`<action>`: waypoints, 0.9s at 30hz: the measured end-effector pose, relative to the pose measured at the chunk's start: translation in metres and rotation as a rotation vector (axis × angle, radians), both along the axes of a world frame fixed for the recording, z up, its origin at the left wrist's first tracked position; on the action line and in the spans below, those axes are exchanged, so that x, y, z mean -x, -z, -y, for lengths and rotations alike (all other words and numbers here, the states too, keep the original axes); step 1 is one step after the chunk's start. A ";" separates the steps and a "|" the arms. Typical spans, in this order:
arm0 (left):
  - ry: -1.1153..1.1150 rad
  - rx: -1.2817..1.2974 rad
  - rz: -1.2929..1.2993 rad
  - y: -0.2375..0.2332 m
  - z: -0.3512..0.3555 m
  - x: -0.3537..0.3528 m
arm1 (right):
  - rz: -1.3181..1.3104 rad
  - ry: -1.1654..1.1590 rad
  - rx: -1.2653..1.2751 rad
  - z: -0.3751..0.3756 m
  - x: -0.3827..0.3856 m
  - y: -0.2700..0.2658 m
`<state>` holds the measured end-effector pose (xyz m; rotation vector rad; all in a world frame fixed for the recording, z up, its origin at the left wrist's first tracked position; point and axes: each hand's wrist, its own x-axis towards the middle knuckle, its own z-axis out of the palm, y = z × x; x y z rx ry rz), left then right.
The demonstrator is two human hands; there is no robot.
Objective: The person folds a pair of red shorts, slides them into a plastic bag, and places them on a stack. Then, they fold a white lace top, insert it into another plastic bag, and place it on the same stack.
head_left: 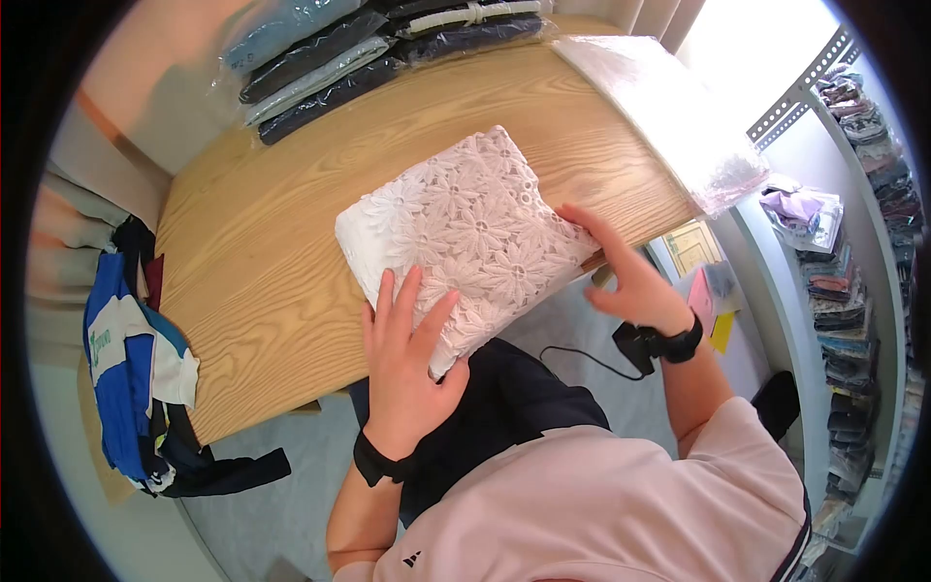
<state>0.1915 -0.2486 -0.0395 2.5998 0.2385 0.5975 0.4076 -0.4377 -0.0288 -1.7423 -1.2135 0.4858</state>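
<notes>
A folded white lace garment (475,233) with a floral openwork pattern lies on the wooden table (262,242), its near corner reaching past the front edge. My left hand (402,354) rests on its near left part, fingers spread over the lace and thumb at the near corner. At the right end of the garment, my right hand (635,281) touches the edge with its fingertips. The right thumb is held apart, lower down, and slightly blurred. What lies under the garment's folds is hidden.
Bagged folded clothes (378,58) are stacked at the back. Clear plastic bags (659,107) lie at the table's right end. Blue and white clothing (126,359) hangs at the left edge. Shelves of packed garments (844,339) stand at right, and a black cable (592,359) hangs below.
</notes>
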 end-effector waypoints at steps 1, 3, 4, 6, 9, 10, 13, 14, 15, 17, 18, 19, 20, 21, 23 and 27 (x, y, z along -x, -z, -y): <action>-0.038 -0.009 -0.005 -0.003 0.005 -0.002 | -0.002 0.003 0.002 0.000 0.005 0.007; -0.068 -0.019 -0.012 -0.003 0.012 -0.005 | 0.062 0.191 -0.103 -0.011 0.015 0.022; -0.098 -0.033 0.011 0.000 0.013 -0.007 | -0.003 0.265 -0.090 -0.015 0.018 0.020; -0.125 -0.051 0.037 0.002 0.014 -0.011 | -0.032 0.320 -0.119 -0.024 0.022 0.023; -0.132 -0.018 0.045 0.003 0.011 -0.009 | -0.034 0.393 -0.180 -0.033 0.024 0.030; -0.135 -0.009 0.082 0.004 0.009 -0.009 | -0.004 0.423 -0.215 -0.035 0.025 0.033; -0.145 0.002 0.183 0.014 0.006 -0.009 | 0.074 0.453 -0.272 -0.039 0.026 0.035; -0.150 0.001 0.248 0.017 0.005 -0.009 | 0.124 0.457 -0.296 -0.039 0.025 0.036; -0.148 0.001 0.245 0.017 0.007 -0.012 | 0.120 0.459 -0.296 -0.036 0.021 0.037; -0.196 -0.025 0.286 0.018 0.004 -0.010 | 0.189 0.461 -0.319 -0.036 0.021 0.039; -0.195 -0.023 0.285 0.019 0.001 -0.009 | 0.189 0.462 -0.317 -0.036 0.020 0.039; -0.163 -0.030 0.264 0.020 -0.001 -0.009 | 0.222 0.449 -0.282 -0.035 0.019 0.040; -0.133 -0.036 0.243 0.021 -0.003 -0.008 | 0.256 0.435 -0.246 -0.034 0.018 0.040; -0.135 -0.035 0.243 0.021 -0.004 -0.008 | 0.256 0.432 -0.245 -0.033 0.019 0.039; -0.101 -0.017 0.231 0.020 -0.004 -0.007 | 0.244 0.363 -0.170 -0.031 0.019 0.032; -0.117 -0.045 0.293 0.006 0.000 -0.006 | 0.404 0.318 -0.101 -0.030 0.020 0.029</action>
